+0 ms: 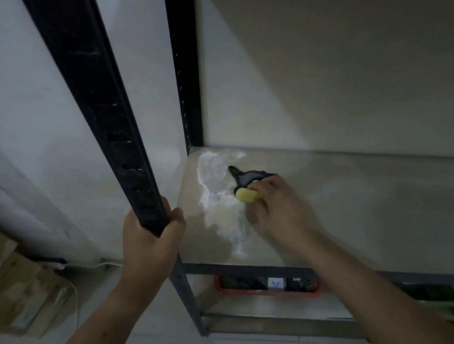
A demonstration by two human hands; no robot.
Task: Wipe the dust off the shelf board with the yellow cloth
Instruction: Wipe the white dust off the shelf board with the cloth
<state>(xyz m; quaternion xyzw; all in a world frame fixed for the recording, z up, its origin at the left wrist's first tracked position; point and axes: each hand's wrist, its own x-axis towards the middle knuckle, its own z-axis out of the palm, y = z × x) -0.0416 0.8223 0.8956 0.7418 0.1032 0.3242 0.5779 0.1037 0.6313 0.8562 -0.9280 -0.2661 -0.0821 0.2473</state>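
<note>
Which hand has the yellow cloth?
The right hand holds the yellow cloth on the shelf board; the left hand grips the black post instead.

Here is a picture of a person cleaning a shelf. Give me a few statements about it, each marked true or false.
1. The left hand grips the black post. True.
2. The right hand is empty. False: it holds the yellow cloth.
3. The shelf board carries white dust left of the cloth. True.
4. The tray below the board is blue. False: it is red-orange.
</note>
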